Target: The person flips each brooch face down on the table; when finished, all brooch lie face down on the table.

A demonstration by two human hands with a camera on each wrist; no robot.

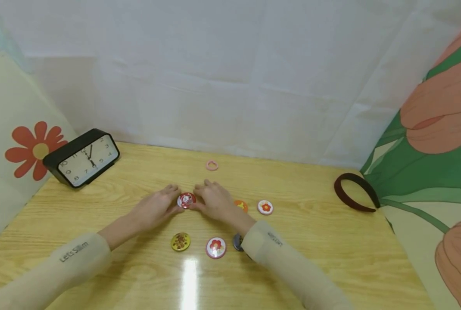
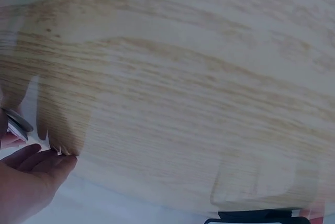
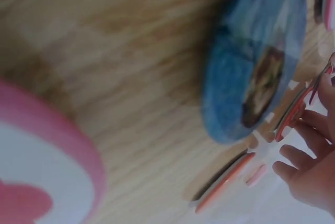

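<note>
A round red badge with a white figure point(image 1: 186, 200) is held between my two hands, tilted up off the wooden table. Thumb and fingers of my left hand point(image 1: 157, 209) grip its left side, where a whitish edge, perhaps of a second badge, shows. My right hand point(image 1: 216, 200) pinches the right side. In the left wrist view, the disc edges point(image 2: 19, 123) appear by the left hand point(image 2: 34, 185). Two thin discs, one a red-rimmed badge point(image 3: 294, 110), stand by the right hand point(image 3: 314, 174) in the right wrist view.
Around lie a yellow badge point(image 1: 181, 242), two flower badges point(image 1: 216, 248) point(image 1: 265, 207), an orange badge point(image 1: 241, 206) and a blue badge point(image 3: 256, 62) partly under the right sleeve. A pink ring point(image 1: 212, 162), black clock point(image 1: 85, 158) and dark headband point(image 1: 344, 200) stand farther out.
</note>
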